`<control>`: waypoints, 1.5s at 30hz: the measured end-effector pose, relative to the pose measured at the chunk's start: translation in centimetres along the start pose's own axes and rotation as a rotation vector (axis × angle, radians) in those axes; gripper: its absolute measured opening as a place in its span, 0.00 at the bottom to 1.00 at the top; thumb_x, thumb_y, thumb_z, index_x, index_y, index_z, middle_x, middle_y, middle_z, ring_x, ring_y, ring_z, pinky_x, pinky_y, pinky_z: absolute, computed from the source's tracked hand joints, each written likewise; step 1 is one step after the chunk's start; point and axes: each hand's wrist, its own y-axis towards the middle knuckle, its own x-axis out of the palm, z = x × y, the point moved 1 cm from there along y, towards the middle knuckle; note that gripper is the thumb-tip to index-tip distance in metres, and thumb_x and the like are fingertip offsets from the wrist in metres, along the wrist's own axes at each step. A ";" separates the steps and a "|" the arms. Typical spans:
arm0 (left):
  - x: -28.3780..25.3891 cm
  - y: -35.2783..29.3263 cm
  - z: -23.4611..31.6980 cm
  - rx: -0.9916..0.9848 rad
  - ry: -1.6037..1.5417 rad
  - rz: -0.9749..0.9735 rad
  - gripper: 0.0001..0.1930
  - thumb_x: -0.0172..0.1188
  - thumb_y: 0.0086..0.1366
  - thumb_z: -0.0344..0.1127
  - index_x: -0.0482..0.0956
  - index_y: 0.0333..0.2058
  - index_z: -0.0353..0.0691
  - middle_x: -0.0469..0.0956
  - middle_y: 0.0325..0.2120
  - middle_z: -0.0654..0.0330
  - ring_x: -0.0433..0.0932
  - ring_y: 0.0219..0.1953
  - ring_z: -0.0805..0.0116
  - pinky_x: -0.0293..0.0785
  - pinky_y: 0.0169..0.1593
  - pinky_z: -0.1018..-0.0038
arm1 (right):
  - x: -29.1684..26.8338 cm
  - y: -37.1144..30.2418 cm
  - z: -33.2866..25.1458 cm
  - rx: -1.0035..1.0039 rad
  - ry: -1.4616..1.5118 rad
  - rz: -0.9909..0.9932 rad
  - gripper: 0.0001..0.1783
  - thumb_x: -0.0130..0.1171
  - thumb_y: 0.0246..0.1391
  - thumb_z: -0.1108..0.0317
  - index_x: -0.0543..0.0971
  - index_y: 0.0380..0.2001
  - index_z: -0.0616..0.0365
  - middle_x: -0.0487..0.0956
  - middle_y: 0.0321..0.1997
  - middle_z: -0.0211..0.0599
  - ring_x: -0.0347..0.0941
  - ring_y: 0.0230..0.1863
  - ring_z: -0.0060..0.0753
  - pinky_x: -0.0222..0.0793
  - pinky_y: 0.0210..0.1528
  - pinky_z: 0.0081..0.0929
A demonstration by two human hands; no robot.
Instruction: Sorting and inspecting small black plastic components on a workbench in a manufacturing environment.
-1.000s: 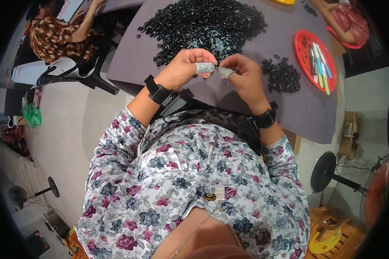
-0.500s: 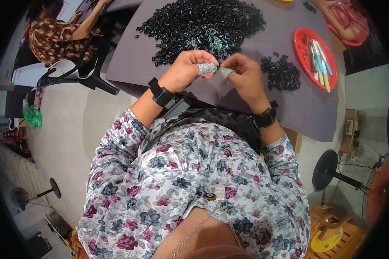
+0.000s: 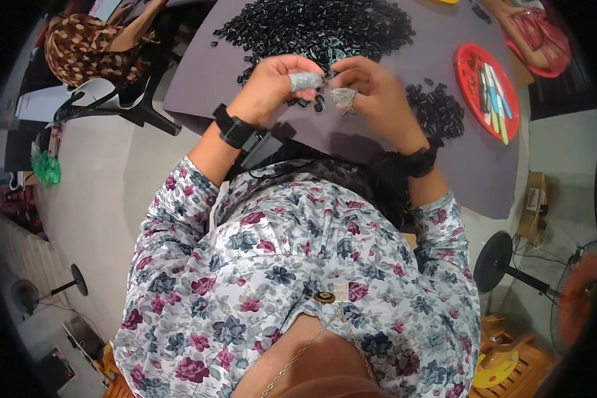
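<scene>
My left hand (image 3: 268, 89) is over the near side of a heap of small black tube-like pieces (image 3: 318, 30). Its thumb and fingers pinch together at what seems a small black piece, mostly hidden and blurred. Close to its right, my right hand (image 3: 378, 106) has curled fingers, with the thumb apart from the forefinger. Both thumbs are wrapped in grey material. A loose black piece (image 3: 320, 103) shows just below and between the hands. Pale thin scraps lie in the heap's near side, partly hidden behind my hands.
A smaller pile of black pieces (image 3: 438, 113) lies right of my right hand. Beyond it is a red tray (image 3: 467, 106) with several knife-like tools. Other people sit at the far left (image 3: 99, 56) and far right (image 3: 537, 36). A fan (image 3: 494, 262) stands at lower right.
My hands have moved up and slightly apart. My right thumb has come away from the fingertips, and a black piece now shows below the hands.
</scene>
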 end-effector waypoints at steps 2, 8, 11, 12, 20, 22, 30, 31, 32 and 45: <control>-1.7 -0.1 0.3 0.028 -0.023 0.022 0.07 0.60 0.70 0.27 0.82 0.45 0.34 0.84 0.39 0.58 0.83 0.35 0.75 0.82 0.42 0.79 | -0.9 0.6 1.0 -0.027 -0.132 0.007 0.14 0.60 0.51 0.79 0.81 0.43 0.62 0.82 0.35 0.38 0.80 0.34 0.27 0.75 0.35 0.25; -3.0 -1.0 -0.8 -0.019 -0.037 0.086 0.07 0.62 0.69 0.27 0.82 0.44 0.34 0.84 0.36 0.60 0.83 0.33 0.75 0.82 0.41 0.79 | 2.5 0.2 4.3 -0.552 -0.799 -0.093 0.06 0.58 0.52 0.77 0.78 0.35 0.60 0.78 0.33 0.48 0.79 0.33 0.54 0.76 0.35 0.42; -3.0 -1.1 -1.1 -0.018 -0.064 0.095 0.07 0.62 0.69 0.27 0.83 0.43 0.34 0.84 0.35 0.61 0.83 0.33 0.76 0.82 0.40 0.80 | 3.5 0.7 4.7 -0.445 -0.921 -0.089 0.02 0.55 0.52 0.77 0.76 0.29 0.60 0.76 0.30 0.45 0.78 0.32 0.55 0.74 0.34 0.48; -3.0 -1.1 -1.2 -0.017 -0.071 0.093 0.07 0.62 0.69 0.27 0.83 0.43 0.34 0.84 0.35 0.61 0.83 0.33 0.76 0.82 0.40 0.80 | 3.5 1.0 4.7 -0.452 -0.914 -0.088 0.02 0.56 0.51 0.77 0.76 0.30 0.61 0.77 0.31 0.46 0.78 0.31 0.55 0.75 0.34 0.46; -1.6 -1.2 -1.1 -0.043 0.008 0.070 0.08 0.62 0.69 0.27 0.82 0.45 0.35 0.83 0.36 0.64 0.81 0.34 0.78 0.80 0.41 0.81 | 0.0 0.8 3.6 0.098 -0.107 -0.068 0.10 0.60 0.55 0.77 0.80 0.42 0.65 0.84 0.37 0.40 0.81 0.28 0.32 0.77 0.31 0.26; -0.8 -1.0 -1.1 -0.005 0.032 0.028 0.07 0.62 0.69 0.27 0.82 0.45 0.35 0.83 0.36 0.64 0.81 0.34 0.80 0.79 0.41 0.82 | -0.4 0.1 3.0 0.133 0.076 -0.044 0.10 0.58 0.58 0.78 0.79 0.43 0.66 0.84 0.39 0.39 0.83 0.32 0.28 0.78 0.32 0.24; 1.6 -0.7 -0.9 0.077 0.144 -0.056 0.07 0.63 0.67 0.26 0.83 0.43 0.35 0.83 0.34 0.66 0.79 0.34 0.82 0.76 0.40 0.83 | -0.4 -1.0 2.7 0.124 0.308 -0.029 0.11 0.56 0.60 0.79 0.77 0.46 0.68 0.85 0.41 0.41 0.85 0.38 0.30 0.82 0.36 0.23; 1.6 -0.6 -1.1 0.070 0.160 -0.057 0.07 0.63 0.67 0.26 0.83 0.43 0.35 0.83 0.34 0.66 0.79 0.34 0.82 0.76 0.40 0.83 | -0.3 -1.1 3.1 0.114 0.299 -0.040 0.11 0.56 0.61 0.78 0.77 0.46 0.68 0.85 0.41 0.40 0.85 0.38 0.30 0.82 0.36 0.23; 1.5 -0.6 -1.3 0.064 0.175 -0.059 0.07 0.62 0.67 0.25 0.83 0.43 0.35 0.83 0.34 0.66 0.79 0.34 0.82 0.76 0.40 0.83 | -0.3 -1.2 3.3 0.104 0.289 -0.052 0.10 0.56 0.61 0.78 0.77 0.46 0.68 0.85 0.41 0.40 0.85 0.38 0.30 0.82 0.36 0.23; 1.4 -0.4 -0.6 -0.076 0.021 -0.273 0.18 0.62 0.65 0.22 0.76 0.54 0.34 0.85 0.39 0.60 0.82 0.36 0.79 0.79 0.41 0.83 | -0.2 -2.2 1.0 0.188 0.168 -0.244 0.12 0.63 0.58 0.76 0.79 0.46 0.62 0.83 0.34 0.30 0.81 0.31 0.20 0.79 0.34 0.20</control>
